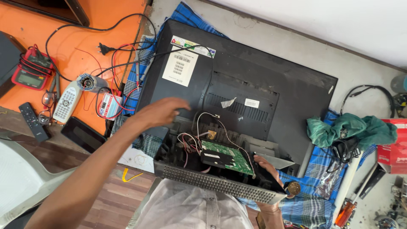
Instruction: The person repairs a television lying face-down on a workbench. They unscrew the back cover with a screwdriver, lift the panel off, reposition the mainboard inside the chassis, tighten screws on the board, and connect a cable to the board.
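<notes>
A black flat television [271,80] lies face down on a blue checked cloth [316,203], its rear cover open at the near edge. Inside sit a green circuit board [235,157] and loose red and white wires [190,142]. My left hand [163,112] rests flat on the television's back near its left edge, fingers spread, holding nothing. My right hand [267,167] reaches under the near right part of the cover, fingers against the plastic edge beside the circuit board. A grey perforated strip [216,183] runs along the near edge.
To the left, an orange table [114,17] carries a red multimeter [32,70], a white remote [68,101], a black remote [33,122], glasses, a dark phone [82,135] and tangled cables. A green rag [352,129], red box [394,146] and orange-handled screwdriver [345,212] lie at right.
</notes>
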